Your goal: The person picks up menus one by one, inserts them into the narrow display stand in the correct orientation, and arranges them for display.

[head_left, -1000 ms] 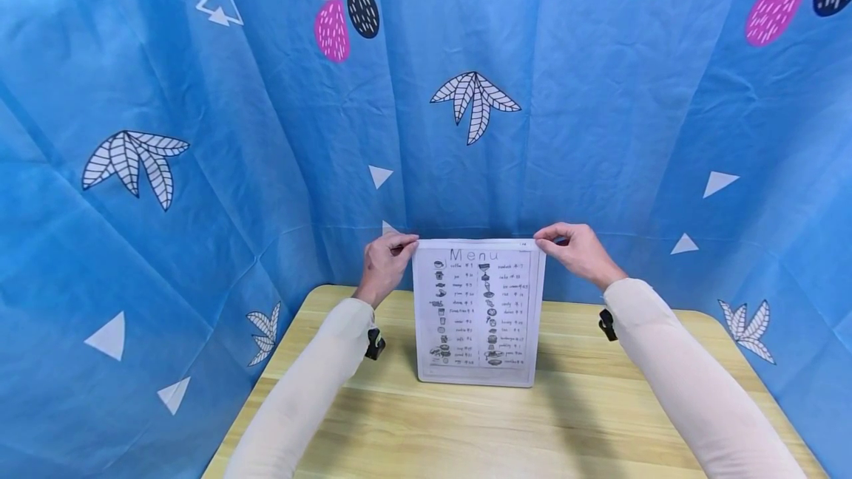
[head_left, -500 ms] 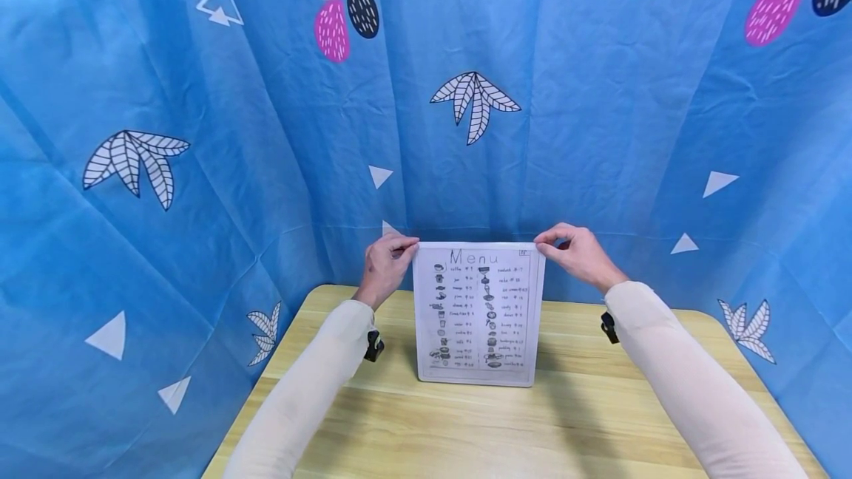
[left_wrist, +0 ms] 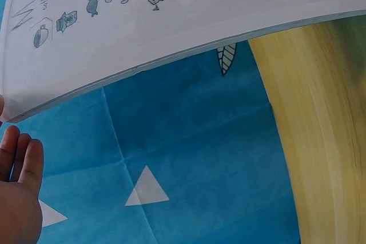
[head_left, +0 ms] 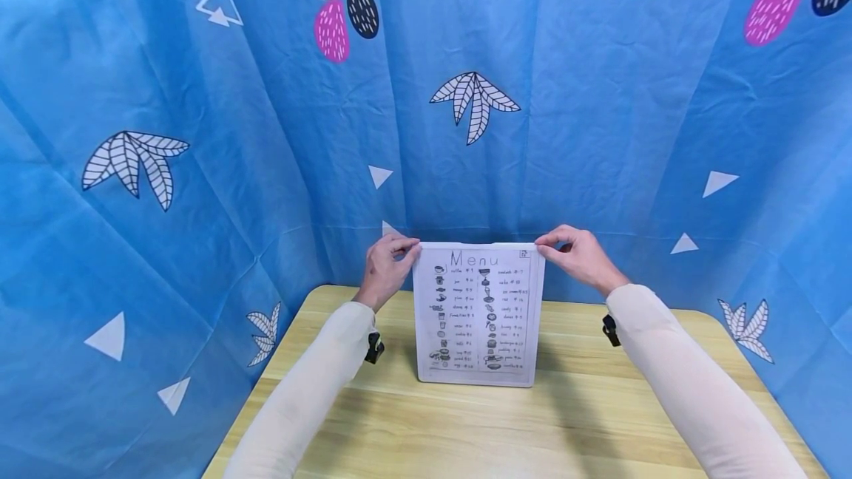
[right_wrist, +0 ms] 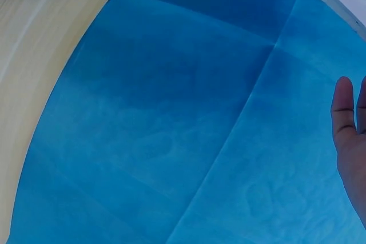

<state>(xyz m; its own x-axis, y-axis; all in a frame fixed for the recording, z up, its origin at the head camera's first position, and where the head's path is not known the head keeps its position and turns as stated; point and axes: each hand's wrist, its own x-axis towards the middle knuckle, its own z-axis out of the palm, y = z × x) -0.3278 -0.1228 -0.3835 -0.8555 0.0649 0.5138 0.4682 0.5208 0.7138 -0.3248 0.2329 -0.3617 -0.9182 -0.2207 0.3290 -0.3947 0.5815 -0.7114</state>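
Observation:
A white-edged board (head_left: 422,316) stands upright on the wooden table, its lower edge at the tabletop. Its front shows a menu sheet (head_left: 479,316) headed "Menu", with two columns of small food drawings and prices. My left hand (head_left: 384,263) pinches the board's top left corner between thumb and fingers. At the top right corner my right hand (head_left: 577,256) pinches it likewise. The left wrist view shows the board's edge close up, with fingers (left_wrist: 31,158) just below the corner. Only part of the right hand (right_wrist: 351,141) appears in the right wrist view, near the board's edge (right_wrist: 337,7).
The light wooden table (head_left: 466,435) extends in front of and beside the board. Blue patterned curtain (head_left: 586,131) hangs behind the table and along both sides. A black wrist device (head_left: 376,347) sits on the left sleeve, another (head_left: 610,330) on the right.
The menu's heading and drawings appear slightly lower within the board, and its top right corner mark now shows fully. Both hands keep their places at the corners.

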